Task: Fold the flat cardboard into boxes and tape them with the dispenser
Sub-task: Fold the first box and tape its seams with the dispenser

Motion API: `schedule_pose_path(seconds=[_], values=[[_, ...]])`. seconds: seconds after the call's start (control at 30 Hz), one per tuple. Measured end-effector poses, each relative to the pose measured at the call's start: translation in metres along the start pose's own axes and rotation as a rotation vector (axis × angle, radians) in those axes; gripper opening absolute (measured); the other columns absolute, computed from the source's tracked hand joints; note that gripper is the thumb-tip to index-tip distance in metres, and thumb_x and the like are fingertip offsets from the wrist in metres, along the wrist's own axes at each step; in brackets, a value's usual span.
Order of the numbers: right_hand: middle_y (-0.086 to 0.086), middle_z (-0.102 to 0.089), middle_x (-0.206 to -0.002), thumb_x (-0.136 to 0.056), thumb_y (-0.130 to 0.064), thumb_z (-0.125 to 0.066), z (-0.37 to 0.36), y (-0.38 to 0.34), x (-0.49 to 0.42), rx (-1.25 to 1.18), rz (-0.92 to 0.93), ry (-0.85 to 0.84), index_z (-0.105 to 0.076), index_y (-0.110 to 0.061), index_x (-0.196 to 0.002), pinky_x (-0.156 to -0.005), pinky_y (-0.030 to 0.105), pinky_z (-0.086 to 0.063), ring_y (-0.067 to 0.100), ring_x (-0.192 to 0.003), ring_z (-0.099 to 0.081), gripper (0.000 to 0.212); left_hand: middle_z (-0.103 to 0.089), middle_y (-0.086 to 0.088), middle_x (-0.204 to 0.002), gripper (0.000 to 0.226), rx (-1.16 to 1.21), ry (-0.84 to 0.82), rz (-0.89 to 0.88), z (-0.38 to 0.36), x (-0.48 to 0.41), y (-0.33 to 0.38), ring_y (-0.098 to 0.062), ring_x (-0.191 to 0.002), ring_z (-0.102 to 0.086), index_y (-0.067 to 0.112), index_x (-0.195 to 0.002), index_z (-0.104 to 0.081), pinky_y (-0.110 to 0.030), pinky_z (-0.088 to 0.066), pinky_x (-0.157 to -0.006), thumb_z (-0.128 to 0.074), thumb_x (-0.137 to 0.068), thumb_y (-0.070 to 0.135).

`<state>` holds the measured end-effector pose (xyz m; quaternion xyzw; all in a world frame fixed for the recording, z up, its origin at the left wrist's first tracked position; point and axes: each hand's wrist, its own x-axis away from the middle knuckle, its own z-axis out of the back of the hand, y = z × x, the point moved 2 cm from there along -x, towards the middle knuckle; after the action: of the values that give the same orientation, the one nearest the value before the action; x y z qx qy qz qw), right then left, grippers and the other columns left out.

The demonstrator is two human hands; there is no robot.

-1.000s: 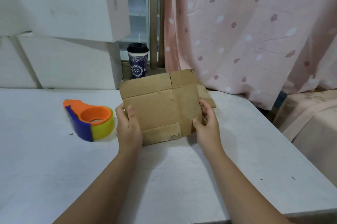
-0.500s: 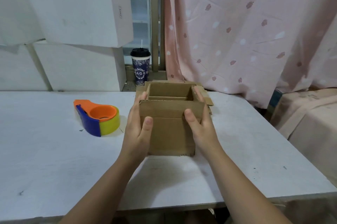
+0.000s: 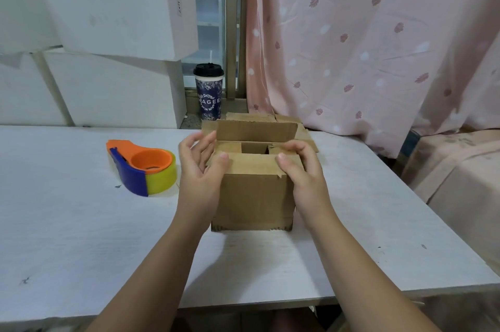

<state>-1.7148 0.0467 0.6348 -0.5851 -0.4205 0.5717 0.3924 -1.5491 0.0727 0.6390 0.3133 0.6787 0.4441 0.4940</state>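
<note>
The cardboard box (image 3: 254,196) stands upright on the white table (image 3: 67,237), held between the two grips, its top partly closed. The left grip (image 3: 200,169) sits at the box's left upper edge. Its fingers are apart and loosely curved, somewhat blurred, and its thumb tip rests on the near flap. The right grip (image 3: 303,169) is at the right upper edge and is clamped on the box: the fingers curl over the right side flap and the thumb presses the near flap. Between the grips the two side flaps lie folded inward with a dark gap left between them. Beyond the grips the far flap stands upright.

Just behind that flap, more flat cardboard (image 3: 251,116) lies on the table against the box's back. The tape dispenser (image 3: 143,166), orange and blue with a yellowish roll, lies on the table to the left of the left grip, near it but not touching. Further beyond the grips a dark lidded cup (image 3: 209,91) with a straw stands on the window ledge. Stacked white boxes (image 3: 113,7) rise beyond and left of the left grip, and a pink patterned curtain (image 3: 365,47) hangs beyond and right of the right grip.
</note>
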Motion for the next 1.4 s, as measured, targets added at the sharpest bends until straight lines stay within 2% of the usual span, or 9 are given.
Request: schedule_pose_path(seconds=[0.2, 0.33, 0.47, 0.73, 0.87, 1.0, 1.13, 1.23, 1.4], values=[[-0.011, -0.051, -0.126, -0.073, -0.039, -0.063, 0.001, 0.001, -0.002, -0.047, -0.055, -0.022, -0.034, -0.049, -0.135, -0.083, 0.013, -0.045, -0.003, -0.107, -0.058, 0.069, -0.049, 0.018, -0.133, 0.066, 0.028, -0.038, 0.041, 0.002, -0.002, -0.005, -0.001, -0.126, -0.045, 0.040, -0.146, -0.019, -0.033, -0.036, -0.108, -0.051, -0.095, 0.011], [-0.014, -0.053, -0.131, -0.074, -0.040, -0.062, 0.002, -0.002, -0.003, 0.026, -0.067, -0.056, -0.056, -0.053, -0.113, -0.105, 0.034, -0.039, 0.009, -0.126, -0.047, 0.041, -0.051, 0.014, -0.124, 0.035, -0.030, -0.025, -0.010, 0.003, -0.002, -0.004, 0.007, -0.115, -0.048, 0.037, -0.122, -0.054, -0.013, -0.038, -0.098, -0.053, -0.093, 0.017], [-0.017, -0.064, -0.113, -0.078, -0.047, -0.059, -0.001, -0.005, 0.001, 0.041, -0.083, -0.034, -0.068, -0.035, -0.094, -0.094, 0.028, -0.044, 0.006, -0.112, -0.057, 0.022, -0.052, 0.015, -0.117, 0.017, -0.141, 0.003, -0.030, 0.002, 0.003, 0.000, 0.013, -0.107, -0.046, 0.035, -0.088, -0.070, 0.002, -0.031, -0.084, -0.053, -0.090, 0.032], [-0.030, -0.067, -0.087, -0.097, -0.025, -0.053, -0.013, -0.015, 0.010, 0.018, -0.047, 0.149, -0.070, -0.029, -0.083, -0.075, 0.007, -0.041, -0.016, -0.088, -0.056, 0.022, -0.058, 0.021, -0.098, 0.035, -0.343, 0.197, -0.078, -0.010, 0.013, 0.018, 0.006, -0.091, -0.054, 0.036, -0.115, -0.043, -0.009, -0.041, -0.072, -0.040, -0.096, 0.007], [-0.019, -0.070, -0.098, -0.095, -0.021, -0.054, -0.023, -0.019, 0.024, 0.100, 0.179, 0.277, -0.069, -0.032, -0.080, -0.102, 0.021, -0.037, -0.002, -0.124, -0.047, 0.024, -0.055, 0.010, -0.112, 0.033, -0.205, 0.285, -0.095, -0.005, 0.015, 0.024, -0.002, -0.099, -0.060, 0.041, -0.110, -0.050, -0.018, -0.048, -0.081, -0.048, -0.095, 0.011], [-0.001, -0.059, -0.126, -0.089, -0.015, -0.053, -0.030, -0.035, 0.032, 0.356, 0.675, 0.250, -0.073, -0.017, -0.086, -0.105, 0.029, -0.037, 0.013, -0.129, -0.047, 0.020, -0.063, 0.011, -0.105, 0.012, 0.035, 0.199, 0.241, 0.005, 0.004, 0.017, 0.010, -0.084, -0.061, 0.038, -0.097, -0.058, -0.016, -0.051, -0.070, -0.048, -0.095, 0.044], [0.014, -0.054, -0.127, -0.082, -0.008, -0.054, -0.048, -0.033, 0.032, 0.704, 1.131, 0.061, -0.073, -0.007, -0.090, -0.097, 0.056, -0.040, 0.041, -0.122, -0.048, 0.020, -0.072, 0.001, -0.103, 0.061, 0.277, -0.013, 0.692, 0.018, -0.003, -0.004, -0.019, -0.096, -0.068, 0.029, -0.112, -0.065, -0.043, -0.056, -0.079, -0.035, -0.084, 0.075], [0.010, -0.048, -0.133, -0.079, -0.007, -0.055, -0.050, -0.019, 0.027, 0.817, 1.242, -0.122, -0.056, -0.017, -0.124, -0.100, 0.056, -0.040, 0.039, -0.127, -0.045, 0.046, -0.064, -0.008, -0.122, 0.080, 0.578, -0.197, 0.896, 0.024, -0.003, -0.015, -0.027, -0.115, -0.059, 0.021, -0.126, -0.060, -0.047, -0.043, -0.101, -0.038, -0.077, 0.081], [0.003, -0.044, -0.144, -0.094, -0.011, -0.038, -0.051, -0.004, 0.022, 0.838, 1.160, -0.205, -0.039, -0.020, -0.139, -0.111, 0.051, -0.031, 0.029, -0.137, -0.036, 0.046, -0.067, -0.014, -0.115, 0.060, 0.631, -0.035, 0.888, 0.019, 0.000, -0.033, -0.028, -0.095, -0.063, 0.011, -0.116, -0.067, -0.036, -0.043, -0.078, -0.051, -0.082, 0.057]])
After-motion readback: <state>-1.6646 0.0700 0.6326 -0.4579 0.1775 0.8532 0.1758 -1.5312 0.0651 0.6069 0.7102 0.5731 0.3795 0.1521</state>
